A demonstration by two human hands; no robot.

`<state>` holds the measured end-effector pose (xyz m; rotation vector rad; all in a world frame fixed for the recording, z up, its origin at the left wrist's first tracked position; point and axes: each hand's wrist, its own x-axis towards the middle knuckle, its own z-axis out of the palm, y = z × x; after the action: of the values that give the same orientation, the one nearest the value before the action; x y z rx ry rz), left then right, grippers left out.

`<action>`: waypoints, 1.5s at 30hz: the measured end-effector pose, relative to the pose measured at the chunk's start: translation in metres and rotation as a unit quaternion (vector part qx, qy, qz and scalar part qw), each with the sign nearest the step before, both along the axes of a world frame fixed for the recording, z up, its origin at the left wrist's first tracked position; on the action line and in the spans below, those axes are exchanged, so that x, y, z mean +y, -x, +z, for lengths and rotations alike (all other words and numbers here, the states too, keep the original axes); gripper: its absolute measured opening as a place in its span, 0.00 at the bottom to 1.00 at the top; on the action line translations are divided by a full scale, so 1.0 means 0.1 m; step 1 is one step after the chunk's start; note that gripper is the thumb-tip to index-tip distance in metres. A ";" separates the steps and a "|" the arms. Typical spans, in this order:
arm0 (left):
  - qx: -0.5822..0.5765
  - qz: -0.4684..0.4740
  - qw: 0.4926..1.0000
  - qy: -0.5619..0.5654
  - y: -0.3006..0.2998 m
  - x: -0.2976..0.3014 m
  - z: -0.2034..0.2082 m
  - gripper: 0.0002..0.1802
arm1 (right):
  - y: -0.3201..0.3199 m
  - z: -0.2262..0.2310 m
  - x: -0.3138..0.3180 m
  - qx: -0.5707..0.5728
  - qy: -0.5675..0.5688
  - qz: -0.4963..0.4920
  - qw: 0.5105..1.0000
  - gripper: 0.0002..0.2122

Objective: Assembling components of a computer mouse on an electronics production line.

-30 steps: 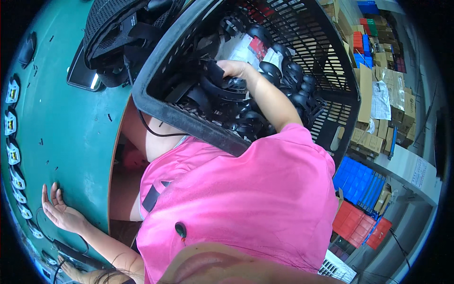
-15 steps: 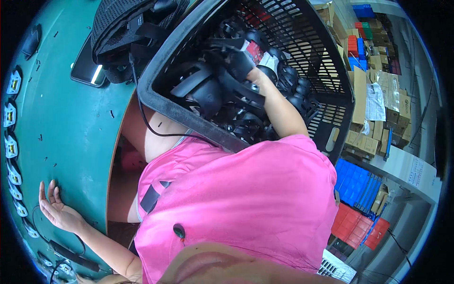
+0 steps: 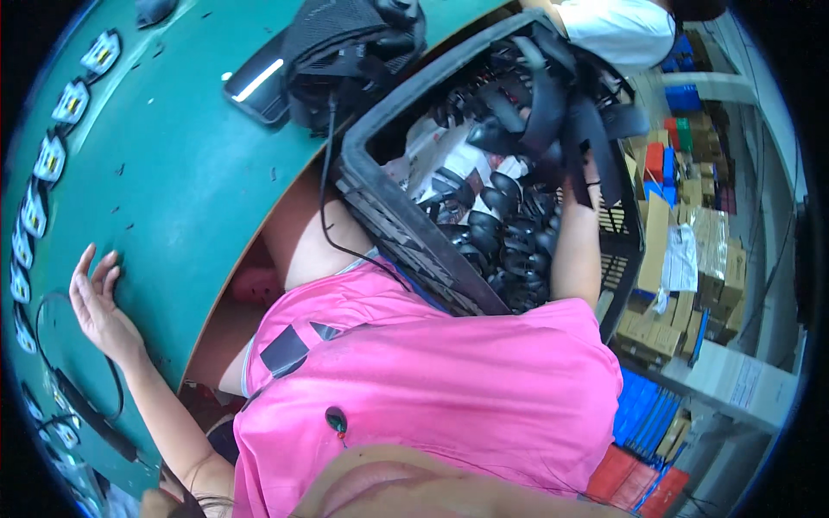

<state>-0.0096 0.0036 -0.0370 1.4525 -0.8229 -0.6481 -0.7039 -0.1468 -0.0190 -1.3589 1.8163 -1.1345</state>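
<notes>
My right hand (image 3: 591, 169) is over the right part of a black plastic basket (image 3: 414, 246), closed on a bunch of black curved plastic pieces (image 3: 546, 108). The pieces hang over and hide most of its fingers. Below them, several more rounded black plastic parts (image 3: 505, 203) lie in the basket among white bags or wrapping. My left hand (image 3: 105, 315) rests at the left on the green table (image 3: 203, 186), palm partly up, its fingers stretched apart and nothing in them.
A phone (image 3: 252, 91) and a black mesh bag (image 3: 341, 65) with a cable (image 3: 325, 186) are on the table. Small white parts (image 3: 71, 105) line its far left side. A corded black tool (image 3: 93, 410) lies near my left forearm. Another person's white top (image 3: 617, 33) shows behind the basket.
My right hand has risen from inside the basket and moved right, bringing black curved pieces up with it. The view has shifted, and another person's white top now shows. My left hand stays open.
</notes>
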 end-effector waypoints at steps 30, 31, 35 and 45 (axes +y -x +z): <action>-0.314 0.040 0.947 0.054 0.05 -0.08 0.05 0.23 | -5.54 0.95 -0.82 0.396 0.064 0.610 0.683 0.43; -0.321 0.045 0.945 0.049 0.04 -0.06 0.05 0.22 | -5.54 0.95 -0.82 0.409 0.077 0.609 0.675 0.43; -0.333 0.059 0.940 0.036 0.03 -0.05 0.13 0.18 | -5.45 0.94 -0.81 0.439 0.089 0.603 0.660 0.44; -0.266 0.067 0.961 0.032 0.04 -0.01 0.13 0.15 | -5.18 1.19 -0.79 0.315 0.024 0.633 0.707 0.40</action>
<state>-0.0140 0.0026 -0.0243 1.6318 -1.1326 -0.1183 -0.1859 -0.2255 0.1003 -2.5440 0.6622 0.0856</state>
